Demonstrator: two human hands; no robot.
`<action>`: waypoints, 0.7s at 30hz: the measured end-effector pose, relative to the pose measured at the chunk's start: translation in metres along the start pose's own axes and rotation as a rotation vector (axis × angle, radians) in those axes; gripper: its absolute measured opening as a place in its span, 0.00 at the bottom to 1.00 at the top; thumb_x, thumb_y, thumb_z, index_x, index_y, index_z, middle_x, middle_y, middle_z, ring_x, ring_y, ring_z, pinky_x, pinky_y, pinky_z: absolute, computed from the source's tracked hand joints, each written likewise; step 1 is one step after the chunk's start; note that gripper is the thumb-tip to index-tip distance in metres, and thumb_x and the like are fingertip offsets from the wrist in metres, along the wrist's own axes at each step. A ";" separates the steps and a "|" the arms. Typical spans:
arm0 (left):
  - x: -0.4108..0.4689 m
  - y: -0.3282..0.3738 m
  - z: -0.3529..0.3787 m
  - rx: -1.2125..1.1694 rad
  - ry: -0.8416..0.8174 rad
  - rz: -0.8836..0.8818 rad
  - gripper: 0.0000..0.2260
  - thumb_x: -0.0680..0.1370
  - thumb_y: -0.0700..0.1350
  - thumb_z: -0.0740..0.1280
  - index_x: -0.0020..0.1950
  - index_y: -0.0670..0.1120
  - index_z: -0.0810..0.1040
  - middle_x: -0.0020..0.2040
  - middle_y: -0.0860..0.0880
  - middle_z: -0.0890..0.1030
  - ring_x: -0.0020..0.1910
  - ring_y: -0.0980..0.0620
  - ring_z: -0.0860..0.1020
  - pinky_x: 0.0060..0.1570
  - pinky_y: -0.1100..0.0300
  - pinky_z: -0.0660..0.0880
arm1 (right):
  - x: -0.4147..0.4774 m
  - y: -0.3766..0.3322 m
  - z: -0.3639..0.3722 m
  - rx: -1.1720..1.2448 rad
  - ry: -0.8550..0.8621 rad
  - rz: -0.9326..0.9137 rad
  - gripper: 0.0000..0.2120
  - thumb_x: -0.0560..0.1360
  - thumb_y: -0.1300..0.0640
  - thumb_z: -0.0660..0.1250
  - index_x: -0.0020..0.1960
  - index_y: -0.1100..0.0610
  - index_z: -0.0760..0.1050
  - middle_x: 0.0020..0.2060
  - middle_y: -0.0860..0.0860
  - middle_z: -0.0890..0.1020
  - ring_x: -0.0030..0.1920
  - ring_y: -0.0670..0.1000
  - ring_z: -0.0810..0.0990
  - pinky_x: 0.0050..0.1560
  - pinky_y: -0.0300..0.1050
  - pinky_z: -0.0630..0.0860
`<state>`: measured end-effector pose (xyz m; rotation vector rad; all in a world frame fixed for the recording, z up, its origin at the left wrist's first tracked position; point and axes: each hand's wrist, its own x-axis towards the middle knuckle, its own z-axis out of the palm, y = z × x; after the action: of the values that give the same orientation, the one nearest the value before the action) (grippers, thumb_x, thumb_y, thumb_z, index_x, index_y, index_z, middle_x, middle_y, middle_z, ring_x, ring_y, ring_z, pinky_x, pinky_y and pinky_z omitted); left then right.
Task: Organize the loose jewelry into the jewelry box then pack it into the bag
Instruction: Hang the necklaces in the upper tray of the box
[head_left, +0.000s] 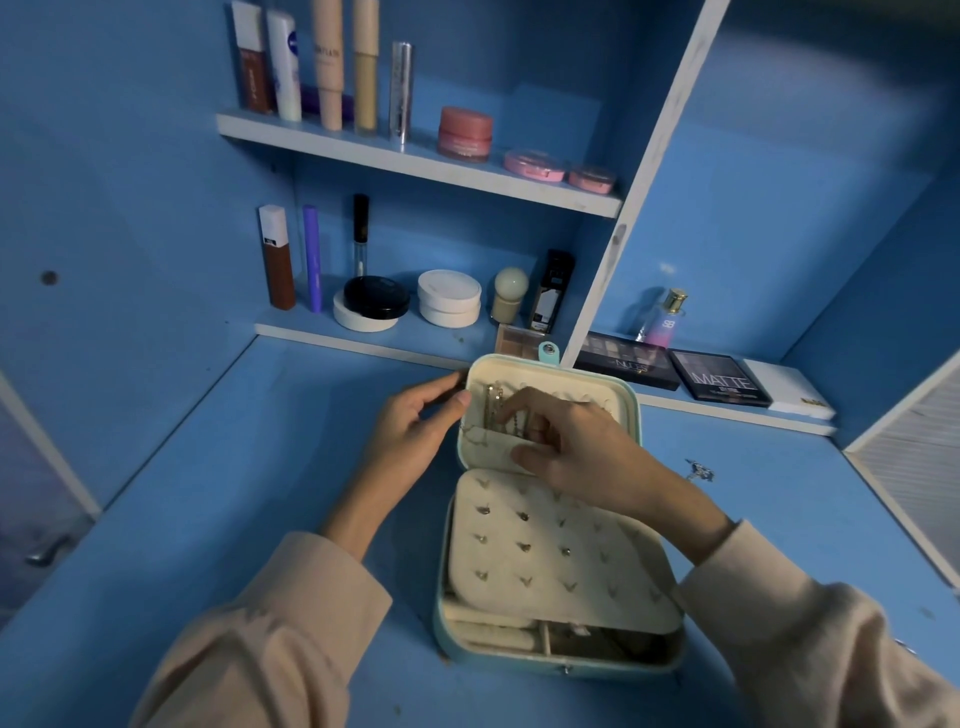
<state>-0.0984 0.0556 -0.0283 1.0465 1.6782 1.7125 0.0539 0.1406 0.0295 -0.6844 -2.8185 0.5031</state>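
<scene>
**Jewelry box open mid-counter, both hands at its lid**

I see the jewelry box on the blue counter, its lid upright at 12 o'clock. My right hand curls on chains hanging in the lid. My left hand pinches the lid's 9 o'clock edge. A loose trinket lies at 3 o'clock.
</scene>
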 end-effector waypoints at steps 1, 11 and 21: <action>0.000 0.000 0.000 0.003 -0.005 0.003 0.15 0.78 0.43 0.65 0.65 0.46 0.75 0.52 0.64 0.77 0.51 0.75 0.74 0.47 0.80 0.68 | 0.000 -0.001 -0.001 -0.008 0.007 -0.008 0.15 0.74 0.56 0.66 0.59 0.47 0.70 0.31 0.42 0.70 0.36 0.48 0.71 0.42 0.43 0.65; 0.000 0.000 -0.001 0.016 -0.021 0.006 0.16 0.78 0.46 0.65 0.65 0.49 0.76 0.59 0.58 0.79 0.57 0.68 0.74 0.53 0.77 0.69 | 0.010 -0.014 0.004 -0.407 0.116 -0.276 0.15 0.77 0.46 0.59 0.63 0.42 0.69 0.49 0.52 0.82 0.47 0.59 0.79 0.39 0.44 0.63; 0.001 -0.001 -0.001 0.013 -0.016 0.018 0.14 0.78 0.44 0.65 0.64 0.49 0.76 0.54 0.63 0.77 0.51 0.73 0.74 0.50 0.79 0.68 | 0.016 -0.014 0.009 -0.573 0.247 -0.330 0.11 0.69 0.50 0.58 0.36 0.50 0.78 0.23 0.47 0.77 0.20 0.51 0.74 0.27 0.36 0.56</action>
<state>-0.0999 0.0556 -0.0286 1.0817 1.6769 1.7028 0.0321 0.1340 0.0277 -0.3170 -2.7473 -0.4306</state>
